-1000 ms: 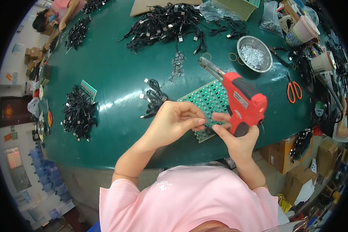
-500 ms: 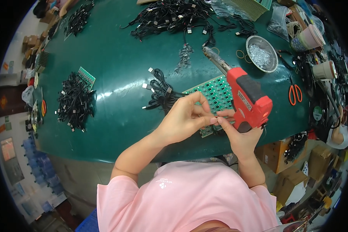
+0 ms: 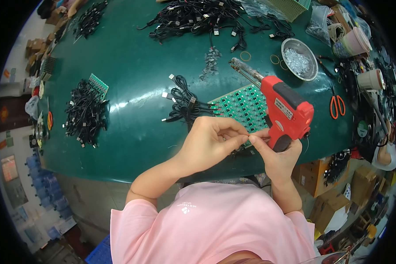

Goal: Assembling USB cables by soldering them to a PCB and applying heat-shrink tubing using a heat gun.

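A red and black soldering gun (image 3: 289, 115) rests in my right hand (image 3: 280, 160), its metal tip (image 3: 251, 70) pointing up and away to the left. The thumb and forefinger of that hand are pinched against the fingertips of my left hand (image 3: 209, 143). Whatever small thing lies between the fingertips is too small to make out. Behind and below my hands lies a green circuit board panel (image 3: 240, 105) with rows of black parts, its near edge partly covered. Black USB cables (image 3: 185, 103) run bunched from the panel's left side, with white plugs at the far ends.
On the green table (image 3: 136, 145), a cable bundle with a board (image 3: 86, 114) lies left. A large cable pile (image 3: 193, 17) lies at the back. Small dark parts (image 3: 210, 64), a metal bowl (image 3: 299, 59) of clear bits and orange-handled scissors (image 3: 337, 105) lie beyond and right.
The soldering gun has shifted slightly right and down with my right hand. My left hand has turned a little, its fingers lower and more curled. The fingertips of both hands stay together.
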A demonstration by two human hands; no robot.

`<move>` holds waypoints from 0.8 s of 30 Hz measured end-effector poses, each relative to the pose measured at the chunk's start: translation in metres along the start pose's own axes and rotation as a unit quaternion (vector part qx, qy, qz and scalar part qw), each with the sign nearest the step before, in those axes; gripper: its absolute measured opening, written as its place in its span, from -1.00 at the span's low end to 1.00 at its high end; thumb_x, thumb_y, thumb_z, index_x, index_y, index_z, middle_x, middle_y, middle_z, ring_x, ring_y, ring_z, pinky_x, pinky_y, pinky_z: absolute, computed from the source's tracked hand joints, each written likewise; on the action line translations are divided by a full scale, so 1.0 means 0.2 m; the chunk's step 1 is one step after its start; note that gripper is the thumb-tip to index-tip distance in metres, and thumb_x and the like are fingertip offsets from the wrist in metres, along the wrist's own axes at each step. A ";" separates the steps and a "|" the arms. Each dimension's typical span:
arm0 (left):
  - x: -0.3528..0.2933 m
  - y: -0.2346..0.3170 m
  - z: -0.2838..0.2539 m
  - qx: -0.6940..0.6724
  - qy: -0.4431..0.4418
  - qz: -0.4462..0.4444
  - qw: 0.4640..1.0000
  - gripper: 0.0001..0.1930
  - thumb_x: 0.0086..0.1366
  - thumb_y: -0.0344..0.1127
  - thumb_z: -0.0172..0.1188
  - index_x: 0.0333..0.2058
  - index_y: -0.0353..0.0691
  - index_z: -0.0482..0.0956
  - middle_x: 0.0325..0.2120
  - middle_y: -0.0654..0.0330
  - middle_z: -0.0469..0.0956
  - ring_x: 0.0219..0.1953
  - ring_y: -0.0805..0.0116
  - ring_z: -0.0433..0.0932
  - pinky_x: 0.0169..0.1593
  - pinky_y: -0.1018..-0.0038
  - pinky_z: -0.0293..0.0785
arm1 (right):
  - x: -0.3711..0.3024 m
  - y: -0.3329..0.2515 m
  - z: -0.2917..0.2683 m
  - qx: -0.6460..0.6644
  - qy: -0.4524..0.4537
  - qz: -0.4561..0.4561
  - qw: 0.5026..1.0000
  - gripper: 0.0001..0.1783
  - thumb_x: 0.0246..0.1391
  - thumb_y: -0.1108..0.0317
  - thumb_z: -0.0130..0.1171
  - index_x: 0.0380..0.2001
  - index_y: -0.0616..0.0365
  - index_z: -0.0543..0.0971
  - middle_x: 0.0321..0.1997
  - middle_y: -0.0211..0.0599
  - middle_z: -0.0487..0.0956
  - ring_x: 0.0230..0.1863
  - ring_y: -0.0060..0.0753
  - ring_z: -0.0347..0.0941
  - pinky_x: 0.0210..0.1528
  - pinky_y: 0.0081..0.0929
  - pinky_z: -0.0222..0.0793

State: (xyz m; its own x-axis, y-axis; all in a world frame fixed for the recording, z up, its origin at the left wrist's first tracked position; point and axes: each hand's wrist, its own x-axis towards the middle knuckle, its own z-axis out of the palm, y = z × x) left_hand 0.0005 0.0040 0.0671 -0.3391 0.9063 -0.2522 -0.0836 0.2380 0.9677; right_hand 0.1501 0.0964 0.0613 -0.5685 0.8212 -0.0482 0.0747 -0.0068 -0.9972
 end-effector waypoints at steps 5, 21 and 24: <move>0.01 -0.01 -0.03 -0.187 -0.055 -0.116 0.974 -0.93 0.17 -0.51 0.22 -0.35 -0.33 0.60 -0.47 0.21 0.61 -0.49 0.52 0.57 -0.49 0.66 0.47 | -0.02 0.01 0.02 0.034 -0.007 0.013 0.999 -0.81 -0.12 0.65 0.31 -0.37 0.35 0.55 -0.45 -0.26 0.62 -0.44 -0.58 0.52 -0.35 -0.65 0.43; -0.01 -0.30 0.02 0.382 0.171 0.137 0.898 -0.90 0.06 -0.44 0.26 -0.40 -0.18 0.56 -0.17 0.22 0.43 -0.05 0.17 0.29 -0.01 0.27 0.10 | -0.25 0.11 -0.27 0.124 0.033 0.054 0.990 -0.47 0.20 0.29 -0.03 0.05 0.54 0.14 -0.72 -0.17 0.37 -0.81 -0.51 0.25 -0.76 -0.54 0.25; 0.00 -0.35 0.06 0.392 0.209 0.137 0.885 -0.90 0.05 -0.43 0.28 -0.41 -0.18 0.57 -0.15 0.23 0.42 -0.03 0.14 0.28 0.00 0.24 0.07 | -0.34 0.16 -0.36 0.129 0.010 0.077 0.989 -0.41 0.20 0.20 -0.02 0.05 0.54 0.15 -0.72 -0.16 0.37 -0.81 -0.49 0.25 -0.76 -0.54 0.25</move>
State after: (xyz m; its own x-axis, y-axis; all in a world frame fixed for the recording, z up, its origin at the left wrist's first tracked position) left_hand 0.0169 -0.0088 -0.0006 -0.5772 0.7977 0.1745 0.6764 0.3474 0.6494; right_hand 0.2498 0.0808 0.0360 -0.5506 0.8099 -0.2023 -0.0533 -0.2759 -0.9597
